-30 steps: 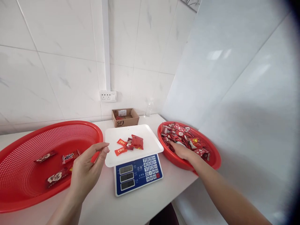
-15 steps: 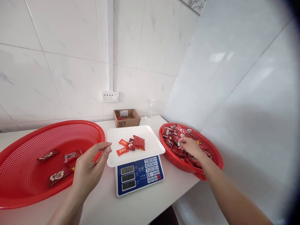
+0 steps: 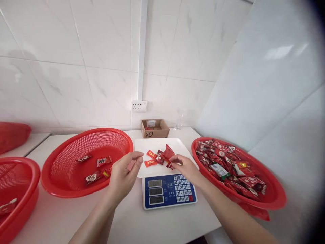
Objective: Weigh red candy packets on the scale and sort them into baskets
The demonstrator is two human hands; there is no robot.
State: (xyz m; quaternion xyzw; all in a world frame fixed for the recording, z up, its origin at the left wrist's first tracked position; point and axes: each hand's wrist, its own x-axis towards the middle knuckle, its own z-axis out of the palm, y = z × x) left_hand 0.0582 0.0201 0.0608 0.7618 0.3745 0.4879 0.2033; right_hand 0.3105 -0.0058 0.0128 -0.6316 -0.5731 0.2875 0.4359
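- My right hand (image 3: pixel 185 166) pinches a red candy (image 3: pixel 169 165) over the scale tray (image 3: pixel 144 147).
- My left hand (image 3: pixel 124 175) hovers beside the tray, fingers loose, empty.

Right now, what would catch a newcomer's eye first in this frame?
The red basket at right, heaped with red candy packets, stands out first. In the middle a blue scale carries a white tray with a few packets; the right hand pinches a small packet over the tray, and the left hand hovers empty beside it. At left, a second red basket holds only a few packets.
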